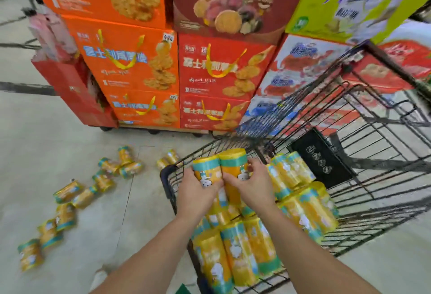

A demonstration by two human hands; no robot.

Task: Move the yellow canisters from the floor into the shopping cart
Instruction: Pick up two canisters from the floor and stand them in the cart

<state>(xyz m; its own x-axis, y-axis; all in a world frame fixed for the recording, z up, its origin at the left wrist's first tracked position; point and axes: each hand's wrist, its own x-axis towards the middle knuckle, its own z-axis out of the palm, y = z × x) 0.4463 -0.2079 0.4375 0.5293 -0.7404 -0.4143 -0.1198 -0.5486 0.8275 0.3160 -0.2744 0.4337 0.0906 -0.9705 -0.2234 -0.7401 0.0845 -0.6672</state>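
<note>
A person's left hand (197, 192) and right hand (250, 186) each grip one of two yellow canisters (233, 162), touching side by side, over the left corner of a black wire shopping cart (373, 130). Inside it lie loaded canisters (247, 247); scattered canisters (67, 191) lie on the floor (70, 142) near stacked gift boxes (130, 60).

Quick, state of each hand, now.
Left hand: grips the left canister.
Right hand: grips the right canister.

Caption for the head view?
Left hand and right hand hold two yellow canisters over the shopping cart; others lie on the floor.
</note>
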